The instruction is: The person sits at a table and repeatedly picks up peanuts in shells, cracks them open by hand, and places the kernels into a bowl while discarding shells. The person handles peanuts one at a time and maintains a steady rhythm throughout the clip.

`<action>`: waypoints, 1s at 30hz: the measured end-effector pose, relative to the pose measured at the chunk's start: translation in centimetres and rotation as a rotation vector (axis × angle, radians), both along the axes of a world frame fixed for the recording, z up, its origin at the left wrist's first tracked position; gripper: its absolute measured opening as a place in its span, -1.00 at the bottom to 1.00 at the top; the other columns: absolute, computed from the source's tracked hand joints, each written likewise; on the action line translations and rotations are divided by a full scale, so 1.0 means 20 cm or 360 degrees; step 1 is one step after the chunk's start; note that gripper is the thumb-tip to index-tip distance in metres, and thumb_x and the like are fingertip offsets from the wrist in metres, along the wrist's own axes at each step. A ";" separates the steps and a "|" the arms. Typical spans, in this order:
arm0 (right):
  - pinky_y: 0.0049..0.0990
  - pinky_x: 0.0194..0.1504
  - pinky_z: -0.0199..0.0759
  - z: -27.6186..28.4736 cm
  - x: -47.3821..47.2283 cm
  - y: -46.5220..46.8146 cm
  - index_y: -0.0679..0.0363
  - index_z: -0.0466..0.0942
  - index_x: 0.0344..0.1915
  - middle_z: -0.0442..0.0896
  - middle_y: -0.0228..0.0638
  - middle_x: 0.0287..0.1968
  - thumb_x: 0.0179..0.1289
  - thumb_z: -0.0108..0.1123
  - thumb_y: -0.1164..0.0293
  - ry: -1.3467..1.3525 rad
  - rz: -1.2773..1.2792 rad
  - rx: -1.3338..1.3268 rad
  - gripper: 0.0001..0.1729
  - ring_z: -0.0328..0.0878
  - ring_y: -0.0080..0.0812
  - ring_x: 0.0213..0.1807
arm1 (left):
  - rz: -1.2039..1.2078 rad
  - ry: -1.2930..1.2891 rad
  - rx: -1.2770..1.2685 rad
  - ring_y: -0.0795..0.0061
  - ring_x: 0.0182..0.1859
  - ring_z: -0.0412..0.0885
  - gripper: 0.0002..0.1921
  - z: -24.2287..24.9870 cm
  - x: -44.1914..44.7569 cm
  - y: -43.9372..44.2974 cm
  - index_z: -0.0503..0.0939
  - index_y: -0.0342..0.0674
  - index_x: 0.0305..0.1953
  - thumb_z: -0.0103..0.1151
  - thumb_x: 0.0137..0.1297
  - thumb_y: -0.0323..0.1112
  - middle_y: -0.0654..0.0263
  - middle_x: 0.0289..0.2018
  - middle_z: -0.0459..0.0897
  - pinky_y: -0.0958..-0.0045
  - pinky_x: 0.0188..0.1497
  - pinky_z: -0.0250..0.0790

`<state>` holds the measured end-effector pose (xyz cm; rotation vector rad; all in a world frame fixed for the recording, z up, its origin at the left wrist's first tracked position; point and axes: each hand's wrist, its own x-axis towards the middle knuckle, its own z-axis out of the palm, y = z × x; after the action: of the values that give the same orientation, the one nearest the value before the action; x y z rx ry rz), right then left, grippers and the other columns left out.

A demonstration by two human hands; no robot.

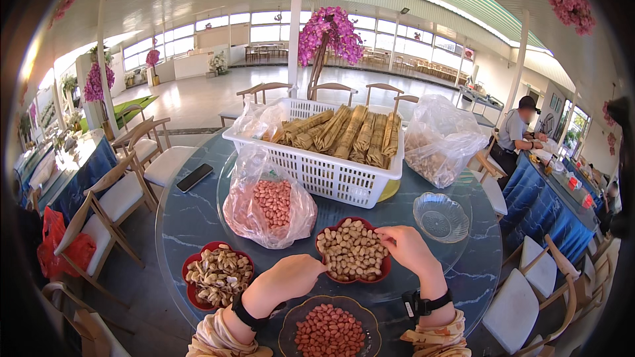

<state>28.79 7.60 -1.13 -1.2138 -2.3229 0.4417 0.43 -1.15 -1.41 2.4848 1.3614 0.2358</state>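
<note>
A red flower-shaped bowl [385, 267] full of unshelled peanuts [351, 250] sits on the blue marble-look round table [193, 225]. My left hand [290, 278] pinches its left rim, fingertips partly hidden. At the upper right rim, my right hand [406, 249] has thumb and fingers closed on the bowl's edge. Between my forearms stands a clear gold-rimmed bowl [287, 325] with pink-red shelled peanuts [331, 329]. Left of my left hand, another red bowl [190, 291] holds empty peanut shells [218, 275]. A clear plastic bag [302, 208] of pink peanuts stands behind.
A white plastic basket [342, 186] carries bundles wrapped in dried leaves [347, 134]. Beside it are a bag of unshelled peanuts [436, 148] and a clear glass dish [440, 217]. A phone [194, 177] lies left. Wooden chairs [513, 307] surround the table; a person [518, 126] sits farther right.
</note>
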 end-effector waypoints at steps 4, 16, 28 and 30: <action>-0.19 0.03 0.50 -0.04 -0.01 -0.02 0.19 0.66 0.06 0.69 -0.02 -0.22 0.21 0.22 0.53 -0.0124 -0.0022 0.0050 -0.62 0.61 -0.03 -0.05 | -0.0029 -0.0131 0.0059 -0.05 -0.16 0.64 -0.63 -0.01 -0.01 -0.02 0.64 -0.29 0.07 0.20 0.19 -0.47 -0.01 -0.30 0.68 0.04 -0.13 0.45; -0.44 -0.19 0.60 0.06 0.01 -0.06 0.28 0.69 -0.04 0.76 -0.18 -0.25 0.30 0.23 0.56 0.0315 -0.0018 -0.0125 -0.76 0.74 -0.24 -0.25 | -0.0052 -0.0125 -0.0001 -0.02 -0.12 0.62 -0.58 -0.01 -0.02 -0.04 0.58 -0.25 0.12 0.03 0.21 -0.55 0.08 -0.29 0.67 0.06 -0.11 0.44; -0.53 -0.24 0.56 0.18 -0.17 -0.23 0.32 0.65 -0.20 0.74 -0.32 -0.26 0.18 0.42 0.56 0.0590 0.0354 -0.0121 -0.81 0.67 -0.52 -0.29 | -0.0142 -0.0279 0.0109 0.02 -0.24 0.68 -0.57 0.01 0.03 -0.02 0.56 -0.19 0.21 0.14 0.31 -0.43 0.07 -0.31 0.72 0.15 -0.19 0.50; -0.54 -0.25 0.57 0.18 -0.19 -0.25 0.31 0.62 -0.21 0.74 -0.31 -0.26 0.17 0.42 0.59 0.0607 0.0349 -0.0102 -0.82 0.67 -0.51 -0.30 | -0.0013 -0.0286 0.0143 0.08 -0.26 0.69 -0.62 0.05 0.03 -0.01 0.60 -0.16 0.17 0.20 0.33 -0.32 0.14 -0.31 0.73 0.19 -0.19 0.52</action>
<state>24.98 2.59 2.47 -0.8167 -2.1255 0.7577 1.03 -1.33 -0.31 2.4713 1.2931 0.5162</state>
